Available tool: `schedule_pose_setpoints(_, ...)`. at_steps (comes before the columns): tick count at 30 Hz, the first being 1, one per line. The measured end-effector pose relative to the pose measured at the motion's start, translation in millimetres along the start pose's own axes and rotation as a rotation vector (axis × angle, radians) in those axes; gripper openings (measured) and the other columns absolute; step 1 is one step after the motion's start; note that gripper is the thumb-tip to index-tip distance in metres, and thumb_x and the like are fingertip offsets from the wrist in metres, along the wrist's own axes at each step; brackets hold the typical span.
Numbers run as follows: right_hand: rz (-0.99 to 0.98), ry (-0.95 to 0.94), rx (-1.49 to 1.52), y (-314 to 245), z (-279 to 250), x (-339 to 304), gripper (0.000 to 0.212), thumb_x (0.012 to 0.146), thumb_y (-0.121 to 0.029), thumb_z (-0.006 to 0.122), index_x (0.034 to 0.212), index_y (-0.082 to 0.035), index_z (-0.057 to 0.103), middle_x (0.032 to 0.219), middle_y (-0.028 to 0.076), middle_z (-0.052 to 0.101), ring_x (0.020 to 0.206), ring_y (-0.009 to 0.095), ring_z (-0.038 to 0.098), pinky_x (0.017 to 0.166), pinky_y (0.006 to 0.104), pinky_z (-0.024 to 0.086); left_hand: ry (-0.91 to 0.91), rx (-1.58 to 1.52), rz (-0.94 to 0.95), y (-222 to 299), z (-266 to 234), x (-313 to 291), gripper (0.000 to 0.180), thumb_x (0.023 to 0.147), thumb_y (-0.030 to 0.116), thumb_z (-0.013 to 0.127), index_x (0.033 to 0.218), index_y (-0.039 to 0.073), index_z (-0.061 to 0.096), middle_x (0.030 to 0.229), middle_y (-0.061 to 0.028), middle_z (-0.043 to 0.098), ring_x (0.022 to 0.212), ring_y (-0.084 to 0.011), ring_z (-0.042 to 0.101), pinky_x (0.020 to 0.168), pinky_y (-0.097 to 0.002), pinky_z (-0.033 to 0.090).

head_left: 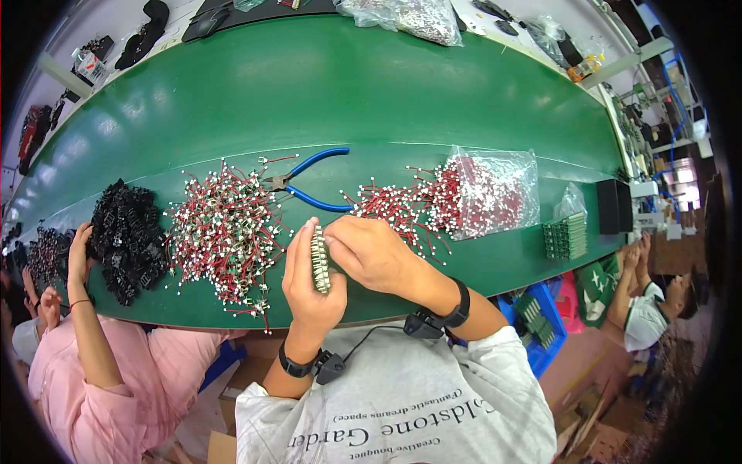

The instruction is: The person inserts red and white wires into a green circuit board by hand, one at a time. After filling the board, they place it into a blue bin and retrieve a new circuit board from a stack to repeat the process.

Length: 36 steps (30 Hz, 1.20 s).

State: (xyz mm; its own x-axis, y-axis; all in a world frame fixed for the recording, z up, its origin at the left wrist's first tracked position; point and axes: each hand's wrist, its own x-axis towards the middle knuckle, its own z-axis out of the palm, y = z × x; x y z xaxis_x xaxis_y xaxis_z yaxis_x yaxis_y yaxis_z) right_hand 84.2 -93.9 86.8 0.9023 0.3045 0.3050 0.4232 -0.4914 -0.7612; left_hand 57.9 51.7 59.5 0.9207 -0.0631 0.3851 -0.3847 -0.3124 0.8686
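My left hand [307, 294] is wrapped round a narrow stack of small green-and-white circuit board strips [319, 261], held upright over the table's near edge. Against the right side of that stack my right hand [374, 251] is closed, fingers curled; anything between its fingertips is hidden. Just left of my hands lies a big loose pile of short red wires with white connectors [224, 232], some with small green boards among them. Another heap of red connector wires [390, 209] spills from a clear plastic bag [495, 193] to the right.
Blue-handled pliers [309, 174] lie behind my hands on the green table [325, 85]. A black pile of small parts [127, 240] is at left, beside a co-worker's hand [79, 251]. Stacked green boards [566, 236] and black boxes [614, 207] stand right; below is a blue crate [553, 305].
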Motion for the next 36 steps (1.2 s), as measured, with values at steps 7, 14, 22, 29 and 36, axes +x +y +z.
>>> schedule_pose_setpoints(7,-0.004,0.001,-0.038,0,0,0,0.011,0.09,-0.01,0.059,0.089,0.0,0.056,0.082,0.016,0.063,0.07,0.037,0.063,0.059,0.0455,0.052,-0.034,0.01,0.015,-2,-4,1,0.066,0.067,-0.009,0.051,0.134,-0.009,0.048,0.127,-0.0271,0.057,0.115,-0.0407,0.059,0.098,-0.0428,0.047)
schedule_pose_setpoints(14,-0.047,0.142,-0.048,-2,7,-4,0.009,0.084,0.001,0.065,0.09,0.001,0.058,0.082,0.015,0.06,0.069,0.031,0.061,0.059,0.0392,0.05,-0.055,-0.03,-0.021,1,-4,0,0.067,0.068,-0.008,0.049,0.135,-0.009,0.047,0.128,-0.0275,0.056,0.116,-0.0404,0.058,0.1,-0.043,0.046)
schedule_pose_setpoints(22,-0.054,0.204,0.008,-2,16,-9,0.013,0.082,0.004,0.066,0.093,0.002,0.059,0.083,0.014,0.058,0.068,0.029,0.059,0.057,0.0365,0.049,-0.054,-0.032,-0.01,1,-3,-4,0.065,0.07,-0.006,0.05,0.135,-0.01,0.047,0.129,-0.0286,0.056,0.117,-0.0413,0.058,0.101,-0.0438,0.045)
schedule_pose_setpoints(29,-0.042,0.217,0.049,3,20,-9,0.012,0.081,0.004,0.067,0.091,0.002,0.06,0.081,0.014,0.058,0.067,0.029,0.059,0.057,0.036,0.048,-0.054,-0.05,-0.025,-3,-4,-5,0.066,0.069,-0.006,0.05,0.135,-0.01,0.047,0.128,-0.028,0.057,0.117,-0.0396,0.058,0.101,-0.0426,0.045)
schedule_pose_setpoints(36,-0.049,0.251,-0.048,6,1,7,0.011,0.081,-0.002,0.071,0.088,0.0,0.063,0.075,0.011,0.059,0.06,0.023,0.059,0.053,0.0322,0.047,0.089,-0.373,-0.282,-12,-14,-16,0.071,0.072,-0.007,0.046,0.142,-0.007,0.042,0.135,-0.0213,0.054,0.118,-0.0263,0.058,0.098,-0.035,0.048)
